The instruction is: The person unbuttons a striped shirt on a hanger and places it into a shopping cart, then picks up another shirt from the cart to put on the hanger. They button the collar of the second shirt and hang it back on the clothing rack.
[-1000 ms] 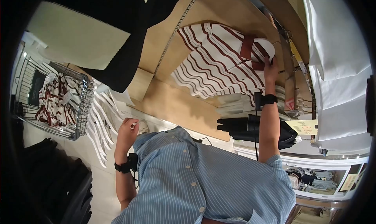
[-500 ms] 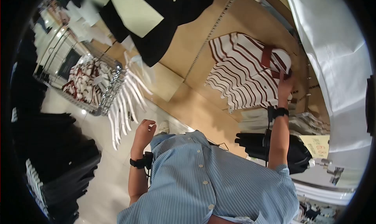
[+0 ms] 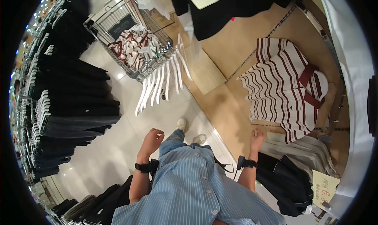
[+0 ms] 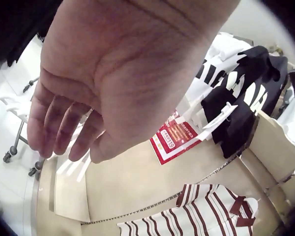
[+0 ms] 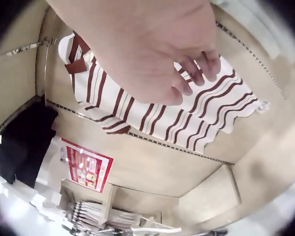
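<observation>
Shirt (image 3: 289,97) | white, maroon stripes | plain maroon collar (image 3: 307,75) | body rippled

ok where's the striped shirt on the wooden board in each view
Head: striped shirt at right, collar toward the right edge.
Left wrist: bottom right, cut off by the lower edge.
Right wrist: upper middle, partly behind the right hand.
Shared landmark: the slotted strip running past its sleeve.

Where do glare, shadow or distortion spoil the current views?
Head view: strong fisheye bending, dark corners, glare spots on the floor, soft shadow on the wood panel; left wrist view: the left hand looms large, darker than the washed-out floor; right wrist view: glare at lower left, small print on the red sign unreadable.
</observation>
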`<state>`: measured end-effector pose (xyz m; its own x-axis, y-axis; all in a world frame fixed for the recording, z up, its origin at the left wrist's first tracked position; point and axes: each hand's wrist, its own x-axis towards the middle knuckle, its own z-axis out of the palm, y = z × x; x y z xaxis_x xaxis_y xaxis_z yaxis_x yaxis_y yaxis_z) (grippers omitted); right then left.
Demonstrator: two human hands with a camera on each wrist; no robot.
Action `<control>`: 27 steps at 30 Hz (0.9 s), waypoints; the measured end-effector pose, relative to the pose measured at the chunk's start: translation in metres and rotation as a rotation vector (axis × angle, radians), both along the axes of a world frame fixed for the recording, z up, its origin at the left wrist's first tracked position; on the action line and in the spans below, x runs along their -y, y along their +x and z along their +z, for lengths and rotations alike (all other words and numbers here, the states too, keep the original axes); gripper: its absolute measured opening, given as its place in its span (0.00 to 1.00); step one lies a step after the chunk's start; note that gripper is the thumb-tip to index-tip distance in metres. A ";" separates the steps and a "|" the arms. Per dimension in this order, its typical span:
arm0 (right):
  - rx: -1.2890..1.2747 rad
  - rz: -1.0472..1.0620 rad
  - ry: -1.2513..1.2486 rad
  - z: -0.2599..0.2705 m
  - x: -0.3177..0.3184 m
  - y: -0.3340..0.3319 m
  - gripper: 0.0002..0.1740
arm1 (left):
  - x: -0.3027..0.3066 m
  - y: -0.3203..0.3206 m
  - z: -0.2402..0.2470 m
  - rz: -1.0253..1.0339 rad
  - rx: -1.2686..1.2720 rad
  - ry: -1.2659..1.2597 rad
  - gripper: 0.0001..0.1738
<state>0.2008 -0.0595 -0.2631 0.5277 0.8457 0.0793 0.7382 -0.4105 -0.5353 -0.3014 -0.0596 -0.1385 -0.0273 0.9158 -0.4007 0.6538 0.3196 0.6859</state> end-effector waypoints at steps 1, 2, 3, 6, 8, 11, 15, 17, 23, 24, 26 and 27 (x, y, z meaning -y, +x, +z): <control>-0.048 0.019 -0.004 -0.002 0.009 -0.007 0.16 | 0.006 -0.007 0.002 0.030 -0.003 -0.001 0.12; -0.096 0.034 -0.011 -0.005 0.018 -0.014 0.15 | 0.012 -0.015 0.003 0.057 -0.005 -0.004 0.12; -0.144 0.049 -0.013 -0.007 0.023 -0.022 0.14 | 0.013 -0.024 0.004 0.067 -0.005 0.009 0.12; -0.045 0.151 -0.201 0.003 0.029 -0.042 0.14 | 0.014 -0.045 0.000 0.096 0.023 0.039 0.12; -0.039 0.175 -0.230 0.018 0.026 -0.067 0.14 | 0.013 -0.064 -0.003 0.114 0.063 0.043 0.12; -0.066 0.210 -0.330 0.036 0.011 -0.117 0.14 | 0.022 -0.107 -0.020 0.107 0.081 0.120 0.12; -0.040 0.300 -0.321 0.036 -0.018 -0.212 0.16 | 0.044 -0.197 -0.043 0.175 0.054 0.120 0.12; -0.140 0.346 -0.297 0.036 -0.037 -0.270 0.16 | 0.057 -0.247 -0.048 0.246 0.035 0.079 0.13; -0.139 0.635 -0.241 0.031 -0.118 -0.431 0.19 | 0.102 -0.370 -0.053 0.412 -0.100 0.063 0.13; -0.126 0.663 -0.232 0.034 -0.127 -0.454 0.20 | 0.112 -0.382 -0.054 0.439 -0.108 0.043 0.13; -0.096 0.719 -0.198 0.045 -0.158 -0.498 0.21 | 0.122 -0.404 -0.056 0.496 -0.124 0.020 0.13; -0.091 0.731 -0.170 0.047 -0.170 -0.516 0.22 | 0.129 -0.412 -0.061 0.528 -0.109 0.036 0.13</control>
<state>-0.3148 0.1104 -0.2163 -0.1737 0.9797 -0.1004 0.8103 0.0842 -0.5799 -0.7130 -0.1889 -0.1996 -0.5271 0.7794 -0.3385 0.4787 0.6015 0.6395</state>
